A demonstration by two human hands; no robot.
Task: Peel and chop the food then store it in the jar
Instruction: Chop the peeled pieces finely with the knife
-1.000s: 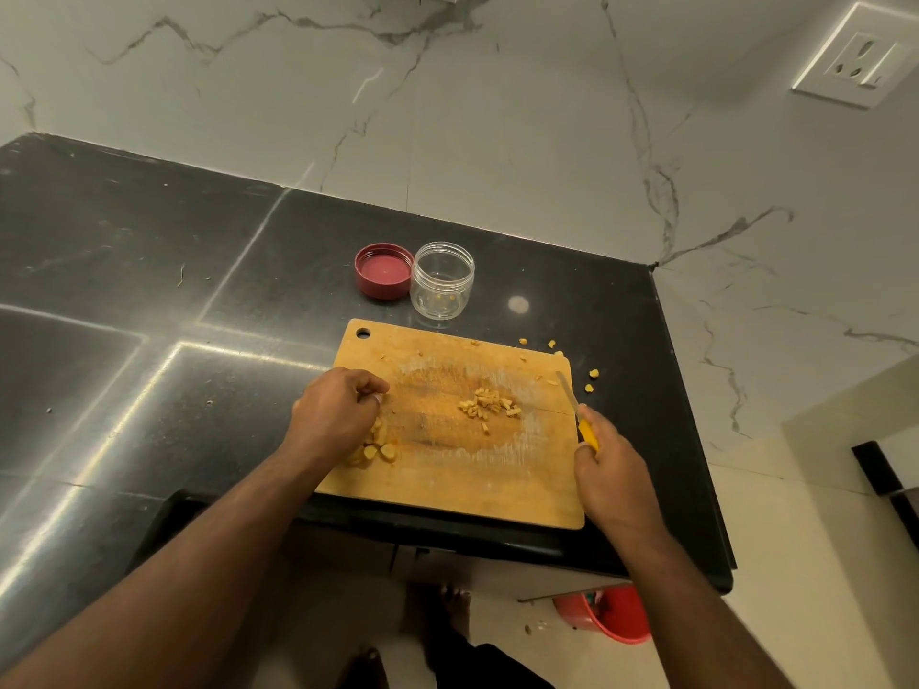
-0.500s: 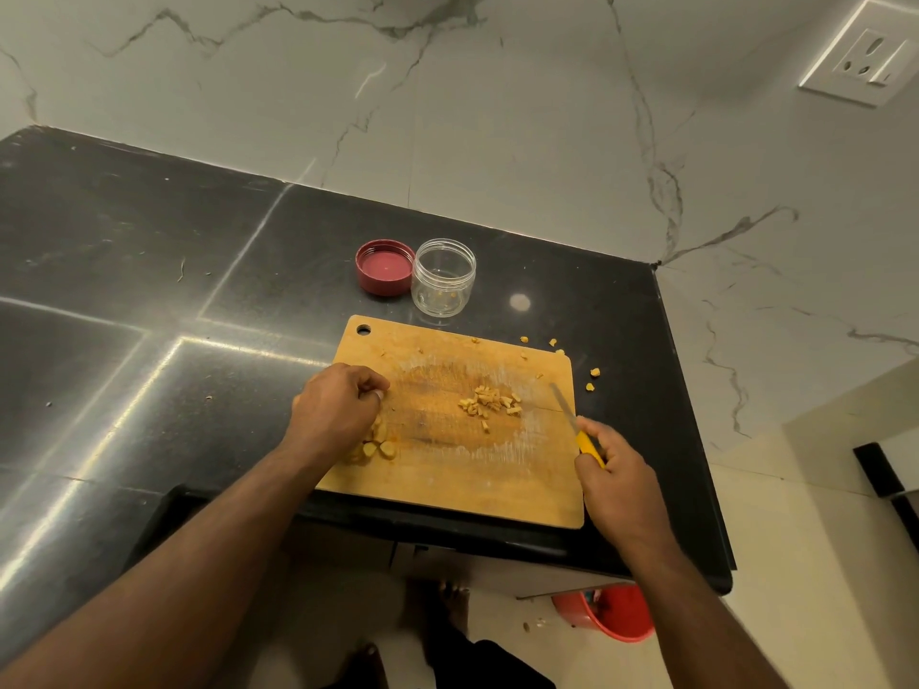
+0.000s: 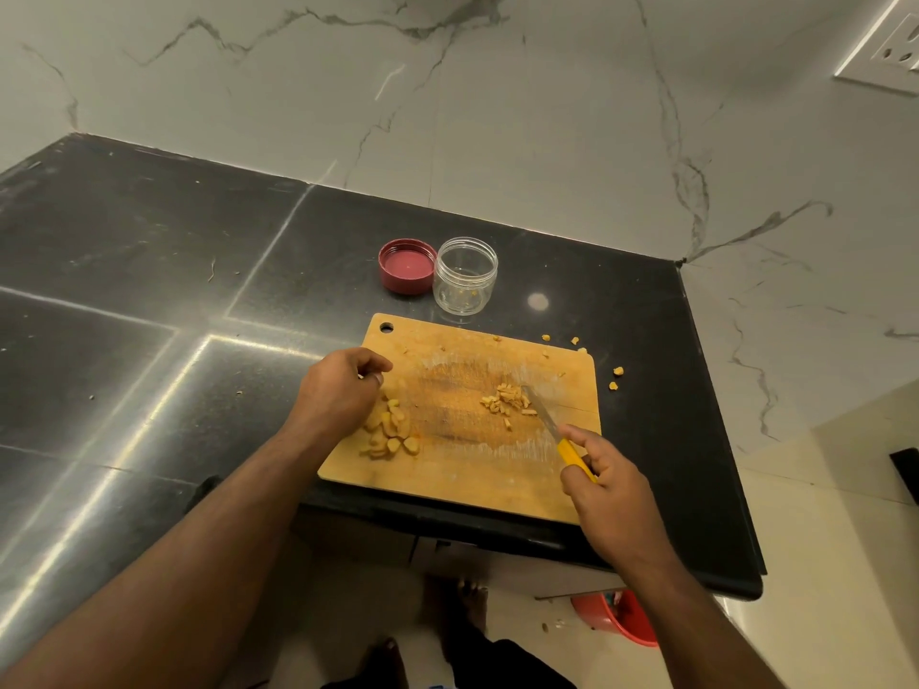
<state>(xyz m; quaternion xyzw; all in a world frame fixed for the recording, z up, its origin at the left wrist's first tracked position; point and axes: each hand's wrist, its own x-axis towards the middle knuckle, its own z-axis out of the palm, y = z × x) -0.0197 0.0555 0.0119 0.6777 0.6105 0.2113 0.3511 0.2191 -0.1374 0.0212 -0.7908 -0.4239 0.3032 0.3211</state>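
A wooden cutting board [image 3: 462, 484] lies at the counter's front edge. On its left part sits a pile of yellow food slices [image 3: 390, 432]; a small heap of finely chopped pieces [image 3: 509, 402] lies near the middle. My left hand [image 3: 338, 395] hovers over the sliced pile with its fingers curled; whether it holds a piece is hidden. My right hand [image 3: 609, 482] grips a yellow-handled knife [image 3: 557, 435], whose blade tip touches the chopped heap. Behind the board stands an open clear jar [image 3: 465, 275] with a few bits inside, its red lid [image 3: 407, 266] beside it.
Stray yellow bits [image 3: 616, 377] lie on the black counter [image 3: 149, 300] right of the board. A marble wall rises behind, with a socket [image 3: 885, 52] at the top right. A red bucket [image 3: 621, 616] stands on the floor below the counter edge.
My right hand has swung the knife inward, so the blade tip now reaches the chopped heap. My left hand has lifted slightly, uncovering more of the sliced pile.
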